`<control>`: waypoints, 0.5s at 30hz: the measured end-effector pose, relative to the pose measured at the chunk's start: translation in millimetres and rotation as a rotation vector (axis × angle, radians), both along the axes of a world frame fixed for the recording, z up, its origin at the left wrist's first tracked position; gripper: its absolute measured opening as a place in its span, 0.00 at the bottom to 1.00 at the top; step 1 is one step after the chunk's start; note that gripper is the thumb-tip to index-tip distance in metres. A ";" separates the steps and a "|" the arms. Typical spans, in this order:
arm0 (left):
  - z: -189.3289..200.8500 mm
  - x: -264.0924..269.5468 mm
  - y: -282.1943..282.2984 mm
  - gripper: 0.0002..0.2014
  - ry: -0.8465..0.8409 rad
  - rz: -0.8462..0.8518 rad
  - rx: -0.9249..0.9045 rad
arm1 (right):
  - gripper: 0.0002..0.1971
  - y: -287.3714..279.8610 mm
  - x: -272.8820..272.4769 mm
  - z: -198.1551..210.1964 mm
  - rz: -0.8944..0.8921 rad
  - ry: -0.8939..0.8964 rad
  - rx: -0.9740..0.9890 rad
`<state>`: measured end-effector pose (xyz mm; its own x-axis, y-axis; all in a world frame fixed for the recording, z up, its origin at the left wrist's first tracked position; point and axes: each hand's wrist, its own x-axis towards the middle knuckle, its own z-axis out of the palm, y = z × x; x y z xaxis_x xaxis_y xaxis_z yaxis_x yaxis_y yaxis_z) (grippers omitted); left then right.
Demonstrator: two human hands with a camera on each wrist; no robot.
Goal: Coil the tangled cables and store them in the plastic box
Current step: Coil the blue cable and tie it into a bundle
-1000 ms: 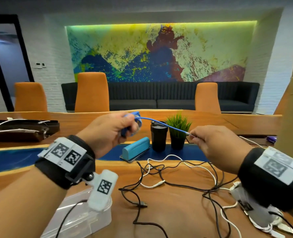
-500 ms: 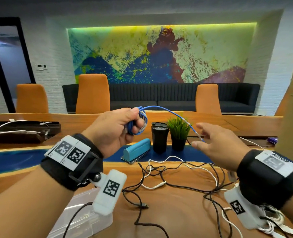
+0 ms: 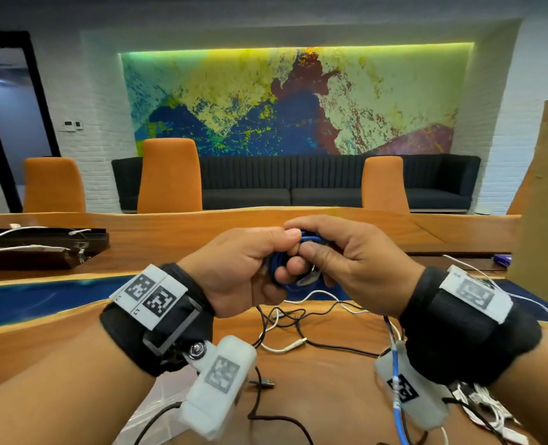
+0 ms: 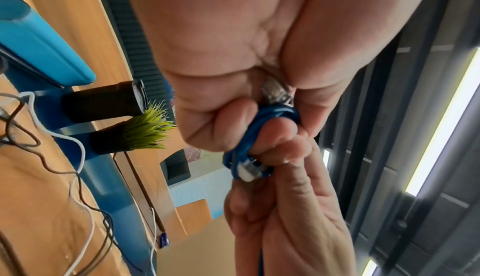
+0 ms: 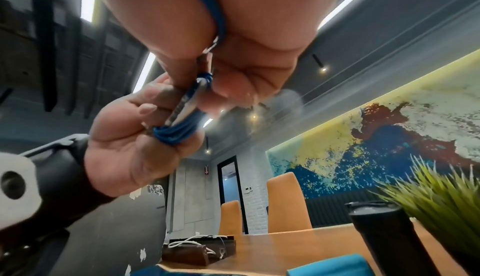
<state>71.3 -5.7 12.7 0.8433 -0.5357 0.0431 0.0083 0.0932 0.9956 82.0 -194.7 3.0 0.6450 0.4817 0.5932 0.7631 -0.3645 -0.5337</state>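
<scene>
A blue cable [image 3: 298,277] is wound into a small coil in the air above the table's middle. My left hand [image 3: 285,252] grips the coil [image 4: 262,134] with curled fingers through its loops. My right hand [image 3: 311,252] pinches the same coil [image 5: 176,134] from the right, its thumb against my left fingers. The blue tail [image 3: 396,396] hangs down past my right wrist. A clear connector [image 4: 249,172] shows at the coil's edge. Tangled black and white cables [image 3: 298,329] lie on the wood below. The clear plastic box [image 3: 157,409] sits at the lower left, mostly hidden by my left wrist.
A teal case [image 4: 39,44], a black cup [image 4: 103,103] and a small green plant [image 4: 145,130] stand just beyond the hands. A dark tray [image 3: 41,245] with white cables lies at far left. Cardboard [image 3: 542,203] rises at right. More white cables [image 3: 491,412] are bunched at lower right.
My right hand let go of the stretched blue end, swung left and now meets my left hand on the coil. Both hands dropped slightly lower and closer to me.
</scene>
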 end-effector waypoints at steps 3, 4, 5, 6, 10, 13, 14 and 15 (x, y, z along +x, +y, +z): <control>-4.6 1.6 -7.9 0.11 -0.040 0.091 0.037 | 0.10 0.6 4.3 -5.8 -0.010 0.010 0.062; -6.3 3.3 -12.6 0.12 -0.086 0.137 0.055 | 0.09 -0.8 7.7 -8.4 -0.055 -0.025 0.067; -8.5 5.4 -18.3 0.13 -0.146 0.182 0.073 | 0.09 -2.2 11.3 -11.0 -0.109 -0.072 0.060; -11.4 8.8 -24.2 0.14 -0.224 0.231 0.093 | 0.09 -3.1 14.3 -13.2 -0.163 -0.121 0.056; -25.0 26.9 -41.0 0.11 -0.579 0.511 0.148 | 0.12 -3.3 22.4 -11.6 -0.331 -0.301 0.086; -30.3 37.2 -44.0 0.08 -0.726 0.590 0.149 | 0.13 -4.6 29.9 -7.2 -0.380 -0.397 0.088; -30.2 39.4 -42.9 0.07 -0.743 0.588 0.158 | 0.12 -6.1 33.5 -7.9 -0.389 -0.414 0.088; -30.6 42.0 -40.7 0.06 -0.742 0.574 0.165 | 0.12 -7.6 37.5 -10.2 -0.396 -0.425 0.088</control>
